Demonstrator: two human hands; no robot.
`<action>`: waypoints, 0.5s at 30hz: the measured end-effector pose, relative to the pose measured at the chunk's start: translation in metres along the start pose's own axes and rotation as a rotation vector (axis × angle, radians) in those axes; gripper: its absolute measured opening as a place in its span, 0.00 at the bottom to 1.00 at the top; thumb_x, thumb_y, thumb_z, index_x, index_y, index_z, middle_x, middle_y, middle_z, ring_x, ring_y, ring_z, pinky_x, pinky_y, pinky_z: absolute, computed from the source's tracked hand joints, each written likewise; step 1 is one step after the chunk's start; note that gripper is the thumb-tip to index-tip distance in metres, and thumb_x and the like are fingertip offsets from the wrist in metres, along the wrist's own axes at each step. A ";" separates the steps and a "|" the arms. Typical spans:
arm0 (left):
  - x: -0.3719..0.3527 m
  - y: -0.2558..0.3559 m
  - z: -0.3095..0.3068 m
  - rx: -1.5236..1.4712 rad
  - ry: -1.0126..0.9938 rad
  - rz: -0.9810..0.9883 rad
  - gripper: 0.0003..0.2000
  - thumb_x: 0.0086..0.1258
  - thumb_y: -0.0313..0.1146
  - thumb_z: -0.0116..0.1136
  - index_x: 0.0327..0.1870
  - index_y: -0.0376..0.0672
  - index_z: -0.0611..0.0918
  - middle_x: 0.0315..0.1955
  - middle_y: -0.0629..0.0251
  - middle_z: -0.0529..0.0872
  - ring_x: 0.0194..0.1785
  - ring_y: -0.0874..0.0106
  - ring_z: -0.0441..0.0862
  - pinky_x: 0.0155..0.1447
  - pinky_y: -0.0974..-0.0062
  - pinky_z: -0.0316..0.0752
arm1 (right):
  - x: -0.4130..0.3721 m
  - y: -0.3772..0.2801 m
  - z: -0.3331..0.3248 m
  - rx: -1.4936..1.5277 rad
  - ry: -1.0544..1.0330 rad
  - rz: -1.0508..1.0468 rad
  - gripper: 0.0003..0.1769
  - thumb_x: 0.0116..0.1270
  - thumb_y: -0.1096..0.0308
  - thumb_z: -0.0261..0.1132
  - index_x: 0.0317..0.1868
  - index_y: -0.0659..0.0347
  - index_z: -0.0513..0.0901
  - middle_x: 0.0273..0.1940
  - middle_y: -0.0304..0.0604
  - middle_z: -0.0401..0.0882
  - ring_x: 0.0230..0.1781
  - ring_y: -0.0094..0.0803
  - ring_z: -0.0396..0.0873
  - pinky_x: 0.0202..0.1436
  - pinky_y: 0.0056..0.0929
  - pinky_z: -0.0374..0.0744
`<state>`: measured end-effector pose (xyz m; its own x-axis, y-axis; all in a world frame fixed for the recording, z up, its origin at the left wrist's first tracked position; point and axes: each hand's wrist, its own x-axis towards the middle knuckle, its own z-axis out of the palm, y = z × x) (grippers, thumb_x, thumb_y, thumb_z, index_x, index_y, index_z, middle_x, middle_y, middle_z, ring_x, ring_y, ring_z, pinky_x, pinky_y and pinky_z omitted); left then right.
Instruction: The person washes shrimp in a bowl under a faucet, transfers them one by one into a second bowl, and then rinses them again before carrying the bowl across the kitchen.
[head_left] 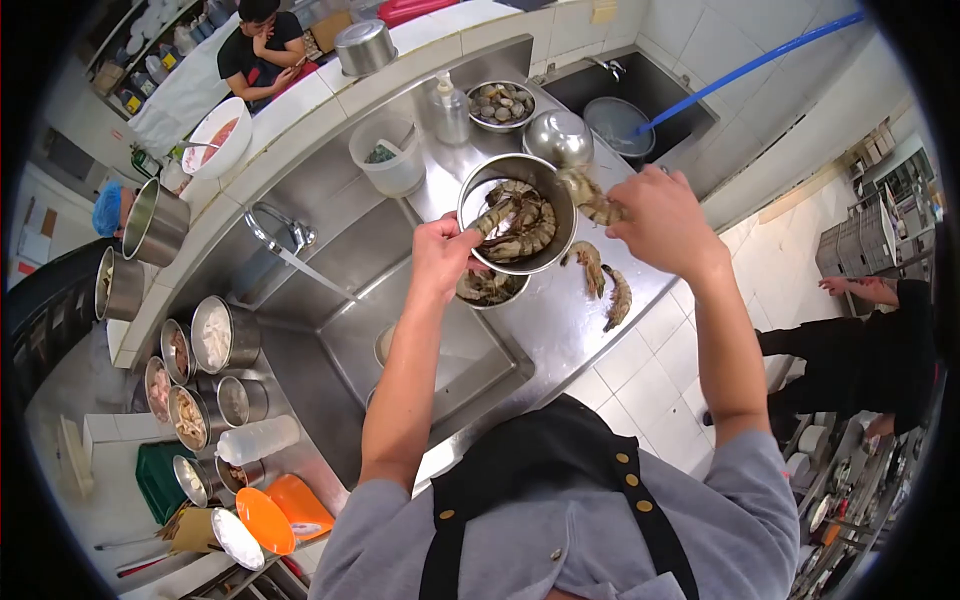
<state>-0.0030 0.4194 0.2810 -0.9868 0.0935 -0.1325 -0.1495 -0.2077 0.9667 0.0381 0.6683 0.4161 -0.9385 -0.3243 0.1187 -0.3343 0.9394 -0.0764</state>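
Observation:
My left hand [443, 257] is closed on the near-left rim of a round steel bowl [566, 225], held tilted above the counter. Several striped raw shrimp [525, 232] lie inside it, one close to my left thumb. To the right of the bowl, my right hand [665, 222] pinches another shrimp [590, 198] by one end, its other end near the rim. Partly hidden underneath is a second steel bowl [522, 292], also with shrimp. Two loose shrimp, one [587, 268] beside the other [618, 300], rest on the steel counter [555, 320].
A sink [420, 370] with a curved faucet [275, 232] lies left. Behind are a plastic tub [395, 178], pump bottle [448, 112], clams [500, 104] and an overturned bowl [560, 138]. A blue hose [750, 70] enters a second sink. One person sits behind the ledge; another stands right.

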 end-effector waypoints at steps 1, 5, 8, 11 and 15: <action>0.005 0.002 -0.001 -0.018 0.022 0.027 0.06 0.57 0.17 0.50 0.20 0.28 0.75 0.33 0.57 0.79 0.28 0.67 0.81 0.30 0.68 0.85 | -0.003 0.001 -0.001 -0.001 0.007 -0.005 0.10 0.53 0.64 0.67 0.34 0.58 0.84 0.30 0.44 0.80 0.45 0.40 0.74 0.50 0.40 0.67; 0.062 -0.008 -0.008 -0.023 0.115 0.058 0.05 0.58 0.18 0.50 0.26 0.25 0.79 0.36 0.56 0.79 0.29 0.66 0.82 0.29 0.70 0.84 | 0.004 -0.001 0.017 0.230 0.128 0.181 0.15 0.54 0.61 0.67 0.39 0.61 0.83 0.33 0.48 0.81 0.45 0.45 0.75 0.49 0.43 0.70; 0.094 -0.019 -0.008 0.052 0.146 0.188 0.06 0.58 0.19 0.51 0.29 0.25 0.79 0.29 0.56 0.79 0.28 0.66 0.83 0.27 0.70 0.84 | 0.032 -0.009 0.050 0.338 0.186 0.239 0.17 0.56 0.58 0.66 0.41 0.61 0.83 0.36 0.50 0.82 0.42 0.48 0.77 0.50 0.44 0.72; 0.101 -0.020 -0.003 -0.010 0.162 -0.063 0.04 0.59 0.21 0.51 0.28 0.27 0.77 0.24 0.57 0.77 0.24 0.64 0.80 0.25 0.65 0.84 | 0.100 -0.032 0.097 0.369 0.122 0.242 0.20 0.57 0.54 0.65 0.43 0.60 0.83 0.38 0.51 0.82 0.43 0.50 0.77 0.54 0.45 0.71; 0.131 -0.042 -0.025 -0.209 0.203 -0.163 0.06 0.60 0.20 0.50 0.34 0.24 0.74 0.27 0.54 0.77 0.27 0.60 0.81 0.26 0.61 0.85 | 0.097 -0.028 0.101 0.459 0.376 0.187 0.23 0.56 0.52 0.67 0.44 0.62 0.83 0.42 0.53 0.82 0.45 0.49 0.78 0.53 0.39 0.74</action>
<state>-0.1272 0.4159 0.2176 -0.9378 -0.0500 -0.3435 -0.2957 -0.4030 0.8661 -0.0522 0.5997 0.3292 -0.9177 -0.0191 0.3967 -0.2492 0.8055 -0.5376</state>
